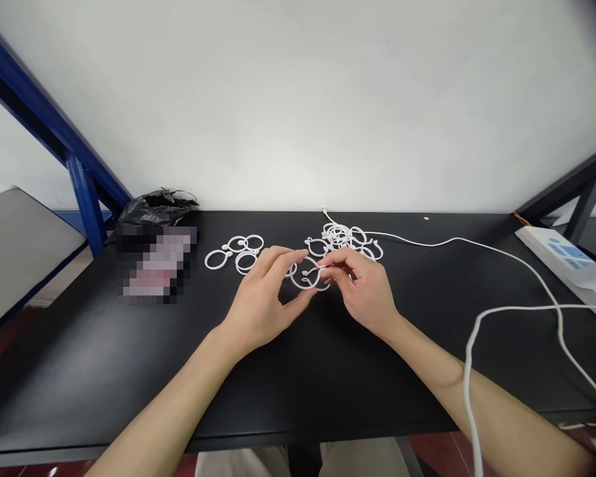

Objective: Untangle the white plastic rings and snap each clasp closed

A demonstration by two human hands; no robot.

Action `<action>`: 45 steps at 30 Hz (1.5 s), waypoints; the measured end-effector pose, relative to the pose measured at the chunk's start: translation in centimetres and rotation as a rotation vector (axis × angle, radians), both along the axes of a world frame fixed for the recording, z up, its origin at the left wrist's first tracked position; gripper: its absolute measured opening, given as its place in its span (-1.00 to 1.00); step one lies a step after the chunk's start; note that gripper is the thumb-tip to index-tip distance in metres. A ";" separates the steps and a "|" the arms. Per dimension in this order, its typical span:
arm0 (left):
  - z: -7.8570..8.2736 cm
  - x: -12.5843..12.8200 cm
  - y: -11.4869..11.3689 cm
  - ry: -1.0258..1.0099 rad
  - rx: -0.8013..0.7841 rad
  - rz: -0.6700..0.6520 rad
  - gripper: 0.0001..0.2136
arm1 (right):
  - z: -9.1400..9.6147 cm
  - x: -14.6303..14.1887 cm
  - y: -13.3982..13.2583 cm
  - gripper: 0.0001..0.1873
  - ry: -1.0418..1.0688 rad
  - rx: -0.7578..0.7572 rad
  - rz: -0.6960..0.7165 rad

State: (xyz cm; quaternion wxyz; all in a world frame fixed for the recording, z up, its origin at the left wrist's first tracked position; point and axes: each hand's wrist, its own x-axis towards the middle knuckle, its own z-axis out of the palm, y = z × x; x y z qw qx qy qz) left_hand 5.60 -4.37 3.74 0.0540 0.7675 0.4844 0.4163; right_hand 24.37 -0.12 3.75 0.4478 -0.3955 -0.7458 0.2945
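Spanning the white ring (305, 289) from its left side, the left hand (259, 301) is setting its fingers at the top of the rim and its thumb at the bottom. The right hand (365, 291) is meeting the ring from the right, with thumb and fingertips pinching its right edge. The ring is lying directly between both grips, over the black tabletop (298, 377), neither hand standing clearly nearer. Being round, it is presenting no long axis; its open face is pointing toward the wearer. A knobbed end (306, 273) is showing within the ring's outline; since the right fingers are covering the junction, it is unclear whether they are bearing on rim or end. Beyond the left hand, loose rings (246, 253) are lying grouped. Beyond the right hand, a tangled pile of rings (338, 235) is resting, a white cable (408, 243) extending rightward beside it. Farthest, a pale wall (298, 112) is rising.
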 end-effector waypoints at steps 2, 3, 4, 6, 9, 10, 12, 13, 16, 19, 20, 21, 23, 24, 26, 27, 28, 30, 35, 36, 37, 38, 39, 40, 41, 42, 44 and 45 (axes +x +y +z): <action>0.0 0.0 -0.1 -0.001 -0.001 -0.014 -0.63 | 0.1 0.0 -0.1 -0.90 -0.014 0.016 -0.010; 0.0 0.0 -0.1 0.000 -0.001 -0.020 -0.62 | 0.1 0.0 -0.1 -0.89 -0.018 0.023 -0.013; 0.0 -0.1 0.0 0.001 -0.001 -0.023 -0.61 | 0.1 0.0 -0.2 -0.88 -0.020 0.028 -0.017; 0.0 -0.1 0.0 0.005 -0.004 -0.013 -0.62 | 0.2 -0.1 -0.2 -0.87 -0.015 0.024 -0.013; 0.0 0.0 0.1 0.019 -0.006 0.024 -0.63 | 0.2 -0.2 -0.2 -0.90 0.008 -0.009 0.010; 0.0 -0.1 0.2 0.023 -0.003 0.036 -0.63 | 0.1 -0.2 -0.2 -0.91 0.010 -0.016 0.017; -0.1 -0.1 0.3 0.028 -0.001 0.055 -0.63 | -0.1 -0.2 -0.1 -0.93 -0.007 -0.016 0.019; -0.1 -0.2 0.4 0.028 -0.004 0.068 -0.63 | -0.1 -0.2 0.0 -0.89 -0.023 -0.013 0.013; -0.1 -0.6 0.7 0.041 -0.041 0.137 -0.64 | -0.3 0.0 0.3 -0.76 -0.103 0.006 -0.031; -0.2 -1.2 1.3 0.080 -0.085 0.252 -0.66 | 0.0 0.4 0.5 -0.86 -0.279 0.056 -0.056; -0.2 -1.5 1.5 0.092 -0.102 0.294 -0.66 | 0.1 0.5 0.5 -0.88 -0.357 0.067 -0.046; -0.3 -1.8 1.7 0.101 -0.122 0.335 -0.67 | 0.2 0.6 0.5 -0.89 -0.432 0.070 -0.028; -0.5 -2.5 2.1 0.119 -0.167 0.413 -0.66 | 0.4 0.7 0.5 -0.87 -0.551 0.062 0.012; -0.6 -2.8 2.2 0.128 -0.190 0.448 -0.64 | 0.4 0.8 0.5 -0.86 -0.590 0.056 0.031; -0.8 -3.4 2.5 0.149 -0.232 0.503 -0.58 | 0.4 0.8 0.4 -0.87 -0.641 0.051 0.052; -0.9 -3.6 2.6 0.157 -0.249 0.520 -0.55 | 0.4 0.8 0.4 -0.89 -0.659 0.049 0.059; -0.9 -3.8 2.7 0.159 -0.263 0.530 -0.53 | 0.3 0.7 0.3 -0.91 -0.673 0.046 0.064; -0.8 -3.9 2.7 0.147 -0.272 0.520 -0.54 | 0.3 0.6 0.3 -0.92 -0.682 0.039 0.073; -0.6 -3.3 2.3 0.108 -0.210 0.428 -0.69 | 0.3 0.4 0.3 -0.90 -0.599 0.029 0.049; -0.6 -3.1 2.2 0.107 -0.193 0.413 -0.72 | 0.3 0.4 0.3 -0.90 -0.564 0.023 0.038; -0.6 -3.0 2.2 0.108 -0.178 0.396 -0.74 | 0.3 0.4 0.2 -0.90 -0.522 0.015 0.026; -0.5 -2.8 2.1 0.110 -0.164 0.377 -0.77 | 0.3 0.3 0.2 -0.90 -0.476 0.005 0.015; -0.5 -2.6 2.0 0.112 -0.152 0.354 -0.79 | 0.4 0.3 0.1 -0.91 -0.429 -0.007 0.009; -0.4 -2.5 1.9 0.111 -0.144 0.327 -0.80 | 0.4 0.2 0.1 -0.91 -0.382 -0.022 0.005; -0.3 -2.3 1.8 0.107 -0.137 0.297 -0.81 | 0.5 0.1 0.0 -0.91 -0.335 -0.040 0.005; -0.2 -2.2 1.7 0.100 -0.132 0.262 -0.82 | 0.6 0.1 -0.1 -0.91 -0.290 -0.059 0.010; 0.0 -1.9 1.5 0.080 -0.127 0.186 -0.81 | 0.7 -0.1 -0.2 -0.91 -0.202 -0.099 0.030; 0.1 -1.7 1.4 0.070 -0.129 0.146 -0.81 | 0.8 -0.2 -0.3 -0.91 -0.160 -0.118 0.045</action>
